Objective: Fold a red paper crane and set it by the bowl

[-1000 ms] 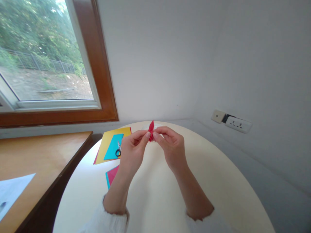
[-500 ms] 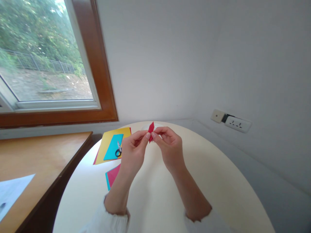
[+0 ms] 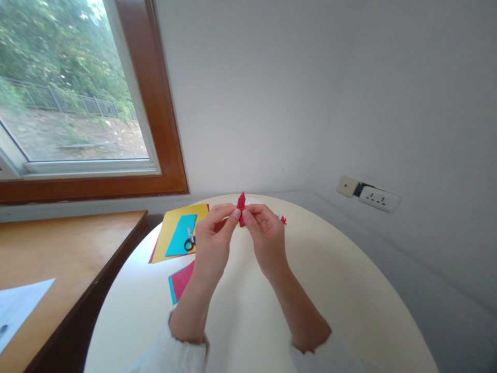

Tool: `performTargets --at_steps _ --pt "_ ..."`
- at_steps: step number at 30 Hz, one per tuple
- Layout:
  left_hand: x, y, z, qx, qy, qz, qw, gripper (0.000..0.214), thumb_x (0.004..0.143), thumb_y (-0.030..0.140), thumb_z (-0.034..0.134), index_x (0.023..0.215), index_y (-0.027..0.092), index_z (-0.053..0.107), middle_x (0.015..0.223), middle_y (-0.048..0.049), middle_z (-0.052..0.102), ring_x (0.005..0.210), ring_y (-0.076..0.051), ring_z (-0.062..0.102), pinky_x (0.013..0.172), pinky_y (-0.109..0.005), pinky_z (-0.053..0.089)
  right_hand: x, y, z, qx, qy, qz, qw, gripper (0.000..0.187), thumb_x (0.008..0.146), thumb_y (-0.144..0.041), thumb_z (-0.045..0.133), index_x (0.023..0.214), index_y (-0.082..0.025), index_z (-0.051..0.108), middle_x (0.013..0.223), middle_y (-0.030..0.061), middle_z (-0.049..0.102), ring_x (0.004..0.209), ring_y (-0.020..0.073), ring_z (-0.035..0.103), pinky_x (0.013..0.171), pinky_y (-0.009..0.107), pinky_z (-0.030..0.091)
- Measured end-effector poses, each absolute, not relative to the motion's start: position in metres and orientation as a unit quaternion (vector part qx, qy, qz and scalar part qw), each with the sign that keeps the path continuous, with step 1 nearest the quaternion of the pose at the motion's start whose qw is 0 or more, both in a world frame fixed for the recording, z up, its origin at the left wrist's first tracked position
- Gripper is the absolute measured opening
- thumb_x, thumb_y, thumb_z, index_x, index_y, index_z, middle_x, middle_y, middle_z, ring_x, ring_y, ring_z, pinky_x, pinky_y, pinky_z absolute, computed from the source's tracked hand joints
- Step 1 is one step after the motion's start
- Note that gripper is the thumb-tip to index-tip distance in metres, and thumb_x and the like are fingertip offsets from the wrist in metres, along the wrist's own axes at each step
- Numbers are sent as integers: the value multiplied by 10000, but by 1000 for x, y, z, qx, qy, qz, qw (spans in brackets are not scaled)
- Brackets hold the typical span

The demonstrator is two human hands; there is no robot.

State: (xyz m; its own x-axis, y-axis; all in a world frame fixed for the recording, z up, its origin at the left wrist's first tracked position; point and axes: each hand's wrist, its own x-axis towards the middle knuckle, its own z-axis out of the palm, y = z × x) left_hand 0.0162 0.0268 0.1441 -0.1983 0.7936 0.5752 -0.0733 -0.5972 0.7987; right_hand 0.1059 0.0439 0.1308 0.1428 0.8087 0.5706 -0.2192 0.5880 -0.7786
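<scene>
Pinching together, left hand point(image 3: 214, 235) and right hand point(image 3: 269, 238) hold red, apparently folded paper point(image 3: 241, 200).

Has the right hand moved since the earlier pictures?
Yes, slightly: the right hand has shifted to the left, farther from the fixed wall socket.

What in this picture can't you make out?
All in the head view:
Red paper: partly hidden by the left hand and right hand.
Scissors: part of the handles hidden behind the left hand.
Pink sheet: right side hidden behind the left forearm.
Red bit: partly behind the right hand, too small to identify.
White sheet: cut off by the left edge.
</scene>
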Motion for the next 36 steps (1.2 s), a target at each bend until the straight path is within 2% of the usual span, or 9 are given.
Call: performTargets --at_steps 14,20,26,30,36 --pt "13 31 139 522 305 690 399 152 746 318 666 768 182 730 742 -21 660 731 -133 561 706 -249 448 107 45 128 -277 -544 346 713 75 721 -245 673 764 -196 635 721 11 706 677 149 670 668 300 574" --pt "11 31 142 504 310 697 405 124 677 290 722 664 168 704 662 -3 666 701 -127 580 691 -240 447 106 44 124 -286 -579 296 704 52 753 -233 657 799 -209 651 780 12 715 738 151 669 730 309 556" --pt "12 31 146 444 293 722 442 144 625 278 746 574 162 678 562 17 607 627 -103 532 662 -232 427 105 42 127 -262 -590 309 698 79 785 -271 613 802 -196 632 765 21 698 708 138 657 673 275 555" --pt "13 33 147 412 291 741 444 166 575 279 776 540 160 666 557 19 604 605 -91 511 632 -221 412 105 41 130 -274 -617 320 665 134 790 -310 591 748 -186 623 711 16 677 673 130 638 616 249 536" --pt "16 34 145 390 284 750 454 169 565 295 790 554 164 685 579 14 619 631 -93 528 637 -219 420 104 42 127 -278 -628 334 645 142 791 -305 591 720 -192 640 681 4 671 684 137 642 652 257 529"
